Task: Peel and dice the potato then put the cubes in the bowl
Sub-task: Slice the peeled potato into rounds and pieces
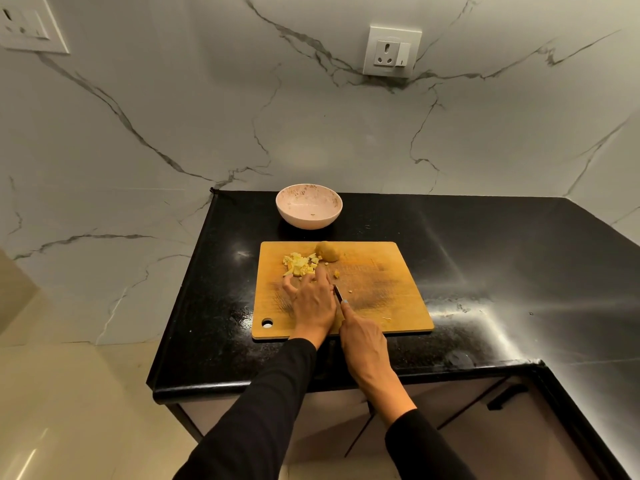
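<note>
Most of the knife hides behind the left hand.

Both arms wear long, plain black sleeves, the left sleeve and the right sleeve each ending at the wrist, leaving the left hand and right hand bare, with a pale blue-painted nail on one right finger.
</note>
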